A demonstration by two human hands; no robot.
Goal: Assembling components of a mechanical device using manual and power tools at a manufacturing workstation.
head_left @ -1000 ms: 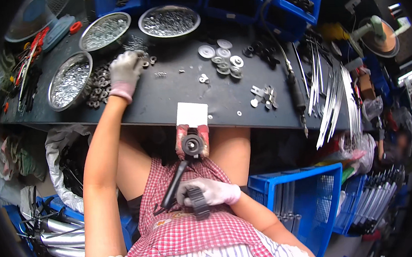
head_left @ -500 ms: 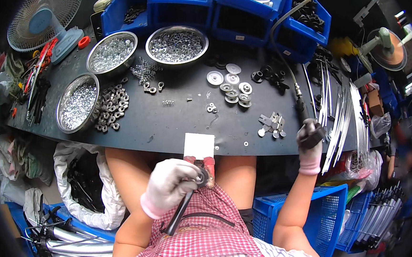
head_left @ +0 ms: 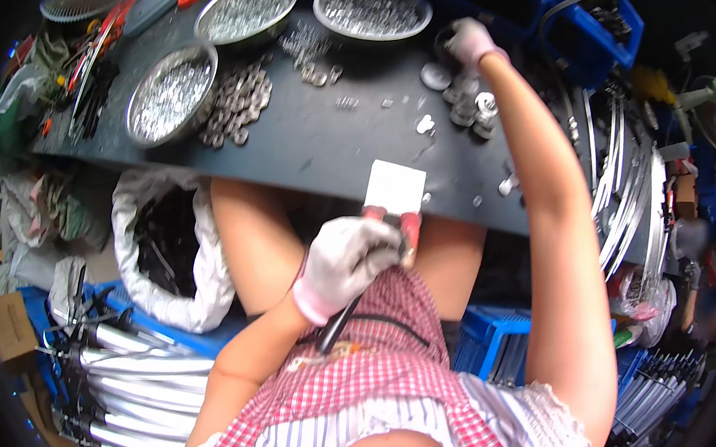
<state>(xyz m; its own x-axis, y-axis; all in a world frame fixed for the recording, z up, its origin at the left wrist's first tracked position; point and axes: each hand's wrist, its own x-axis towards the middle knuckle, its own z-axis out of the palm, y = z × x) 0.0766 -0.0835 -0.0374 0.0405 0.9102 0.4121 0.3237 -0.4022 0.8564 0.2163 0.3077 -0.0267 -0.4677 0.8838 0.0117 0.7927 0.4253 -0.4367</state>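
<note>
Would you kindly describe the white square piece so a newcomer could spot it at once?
Find the dark table and follow its front edge toward the middle, just beyond the gloved left hand. There, next to the red parts, is the white square piece. Its flat face and straight sides set it apart from the pale discs farther back.

Fairly bright, cool light falls on upward-facing surfaces, bleaching the white square plate point(head_left: 395, 186) almost featureless and throwing glare off the long silver metal tubes point(head_left: 145, 379) and thin silver rods point(head_left: 652, 203), while the dark grey flat desk point(head_left: 319, 143) stays dim with a faint sheen and the space beneath its edge sinks into shadow. Motion blur softens the white-gloved right grip point(head_left: 471, 41) and smears the small shiny metal pieces point(head_left: 170, 95) into streaky sparkle. Fisheye distortion bows the desk's front edge, and the murky, ill-defined sides fade into a black surround.
</note>
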